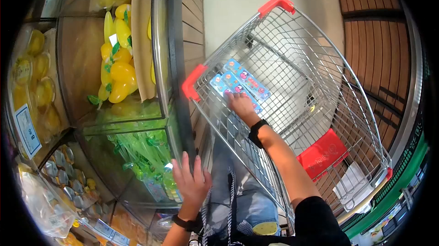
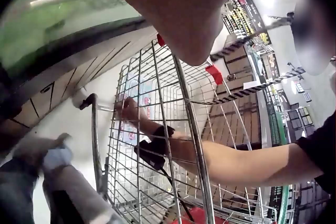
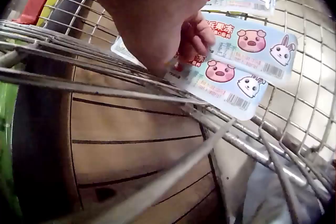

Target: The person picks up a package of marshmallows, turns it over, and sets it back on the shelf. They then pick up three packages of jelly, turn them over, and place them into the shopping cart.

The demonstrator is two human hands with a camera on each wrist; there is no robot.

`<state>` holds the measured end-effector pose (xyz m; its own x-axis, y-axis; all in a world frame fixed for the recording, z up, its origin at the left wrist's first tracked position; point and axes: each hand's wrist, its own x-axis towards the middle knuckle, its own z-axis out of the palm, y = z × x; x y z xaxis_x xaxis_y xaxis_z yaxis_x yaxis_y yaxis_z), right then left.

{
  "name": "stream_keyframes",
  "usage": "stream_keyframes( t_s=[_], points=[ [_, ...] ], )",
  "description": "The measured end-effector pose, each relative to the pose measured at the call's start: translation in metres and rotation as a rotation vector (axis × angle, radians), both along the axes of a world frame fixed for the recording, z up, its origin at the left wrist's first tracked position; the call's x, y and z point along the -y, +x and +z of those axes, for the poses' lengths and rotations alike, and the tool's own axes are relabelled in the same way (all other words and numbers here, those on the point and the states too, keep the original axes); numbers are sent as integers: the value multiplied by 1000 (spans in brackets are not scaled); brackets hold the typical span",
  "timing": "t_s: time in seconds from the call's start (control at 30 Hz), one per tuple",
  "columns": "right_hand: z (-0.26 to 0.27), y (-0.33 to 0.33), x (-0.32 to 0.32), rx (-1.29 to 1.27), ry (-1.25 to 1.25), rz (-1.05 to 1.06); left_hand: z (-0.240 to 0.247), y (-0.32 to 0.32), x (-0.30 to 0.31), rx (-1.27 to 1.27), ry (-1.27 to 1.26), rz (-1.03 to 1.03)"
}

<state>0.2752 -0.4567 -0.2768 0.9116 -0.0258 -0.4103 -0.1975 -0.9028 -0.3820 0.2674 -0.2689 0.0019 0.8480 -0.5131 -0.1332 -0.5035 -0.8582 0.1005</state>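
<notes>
Inside the wire shopping cart, my right hand is at the near end of several flat blue jelly packs. The right wrist view shows a pig and a rabbit printed on each pack. My right fingers are curled at the edge of the lower jelly pack, which lies partly under another pack; part of the grip is hidden behind the hand. To the cart's left, my left hand is held with fingers spread and nothing in it, by the corner of a clear-walled bin of green packets.
Yellow mango-shaped goods fill the bin farther up on the left. Below stands a price card. The cart's red corner guard sits close to the shelf edge. A red panel and white paper are at its near end.
</notes>
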Motion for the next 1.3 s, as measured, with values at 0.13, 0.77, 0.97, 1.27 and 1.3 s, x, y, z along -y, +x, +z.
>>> stream_keyframes(
  t_s=[0.13,0.77,0.97,1.27,1.3],
  points=[
    [-7,9,2,43,-46,59,2,1,3,-20,-8,16],
    [-7,-31,44,51,-142,-524,3,1,5,-44,-17,20],
    [-41,-52,65,138,145,-548,1,0,5,-35,-17,40],
    [-42,-52,95,134,334,-564,2,-2,2,-72,-42,74],
    [-40,-50,96,156,352,-589,2,-1,2,-80,-47,76]
  ],
)
